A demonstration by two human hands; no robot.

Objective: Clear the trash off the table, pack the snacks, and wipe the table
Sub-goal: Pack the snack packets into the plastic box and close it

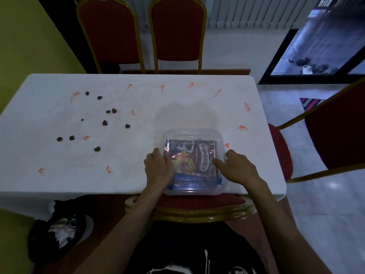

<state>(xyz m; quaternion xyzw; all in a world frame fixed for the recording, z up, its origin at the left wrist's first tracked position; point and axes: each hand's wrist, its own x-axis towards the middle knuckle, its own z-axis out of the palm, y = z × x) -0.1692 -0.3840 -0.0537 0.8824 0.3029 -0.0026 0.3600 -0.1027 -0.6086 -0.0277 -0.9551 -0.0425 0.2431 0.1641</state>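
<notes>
Both hands sit on the clear container (192, 133), which rests at the near edge of the counter (138, 99), right in front of the person. The left hand (159, 167) is on the container's left side with its fingers curled over that wall, gripping it. The right hand (237, 168) is on the container's right side with its fingers laid out fairly straight across the top, pressing down, and the thumb by the right rim. Inside the container lies a snack packet (194, 157), flat, with its long axis running from the near wall toward the far wall. A glossy top seems to cover the packet, but I cannot tell whether a lid is snapped shut. The packing step looks close to done. Brown crumbs (104, 123) are scattered well to the left of the container, far from it and on the left hand's side, so that hand is the nearer one for gathering them. A dark bin bag (59, 234) sits on the floor below and to the left of the container, on the same side as the crumbs. Wiping does not appear to have begun.
</notes>
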